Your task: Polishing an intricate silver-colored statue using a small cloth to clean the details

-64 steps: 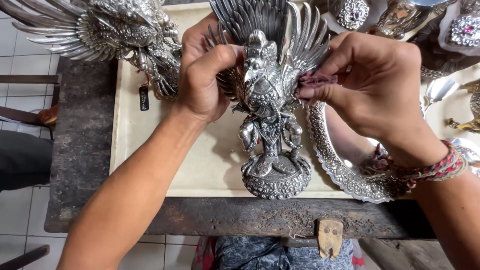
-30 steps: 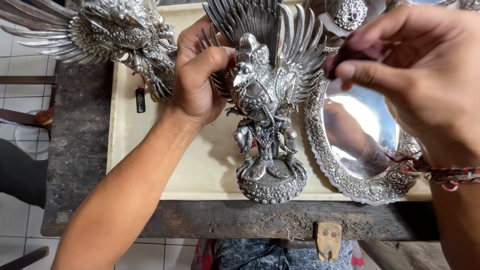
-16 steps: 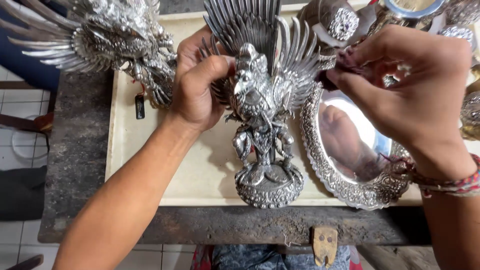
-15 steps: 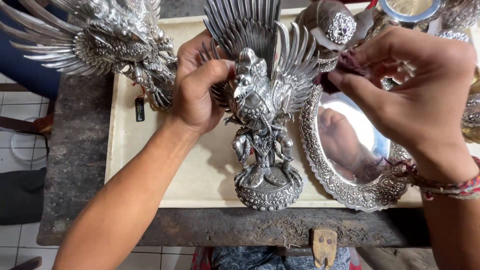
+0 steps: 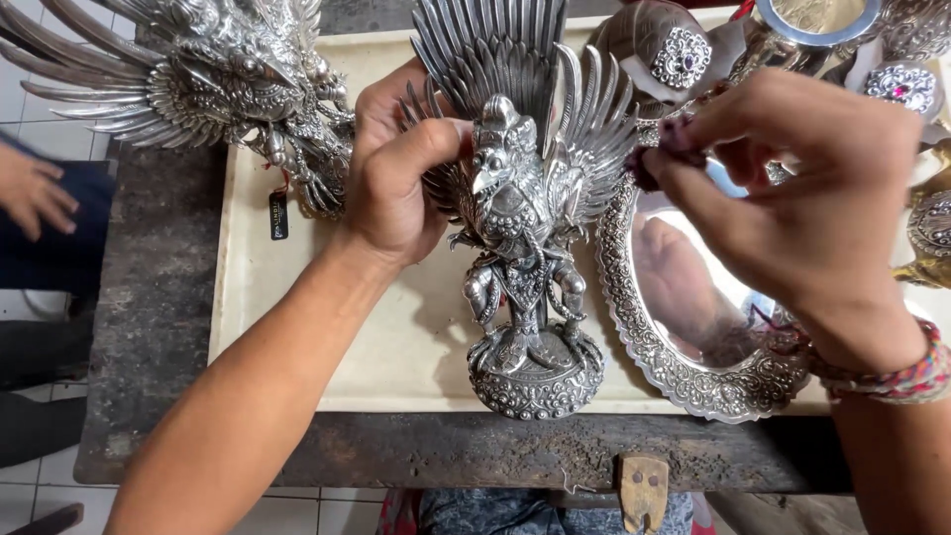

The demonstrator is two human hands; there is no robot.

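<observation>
The silver winged bird-man statue (image 5: 523, 248) stands upright on the cream board (image 5: 396, 337), just beside the oval silver tray (image 5: 693, 327). The left hand (image 5: 401, 168) wraps around its wing and shoulder from behind, so that wing is mostly hidden. The right hand (image 5: 792, 188) hovers over the other wing, fingertips pinched on a small dark reddish scrap (image 5: 659, 159); it's too covered to say what it is. The tray's mirror middle only shows a hand's reflection. Another silver winged figure (image 5: 208, 89) is cut off top left, and someone else's hand (image 5: 35, 193) blurs at the left edge.
</observation>
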